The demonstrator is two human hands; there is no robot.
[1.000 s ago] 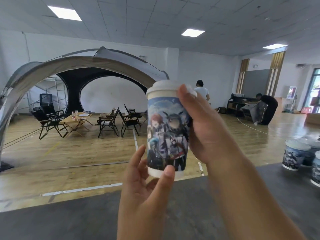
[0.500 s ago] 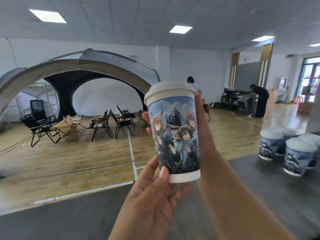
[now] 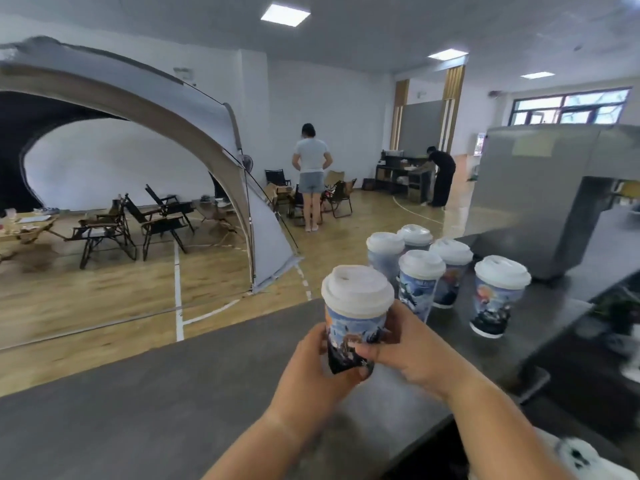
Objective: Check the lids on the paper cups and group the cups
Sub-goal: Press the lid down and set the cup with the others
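Note:
A printed paper cup with a white lid is upright just above the dark counter. My left hand wraps around its lower part from the left. My right hand grips it from the right, fingers curled across the front. Behind it to the right, several lidded cups stand close together. One more lidded cup stands apart, further right.
A grey metal machine stands on the counter behind the cups. A lower ledge lies at the right. Beyond the counter are a wooden floor, a tent, folding chairs and two people.
The cup came down from eye level to just above the counter, both hands still on it. The view swung right and down, bringing the group of cups and the machine into sight.

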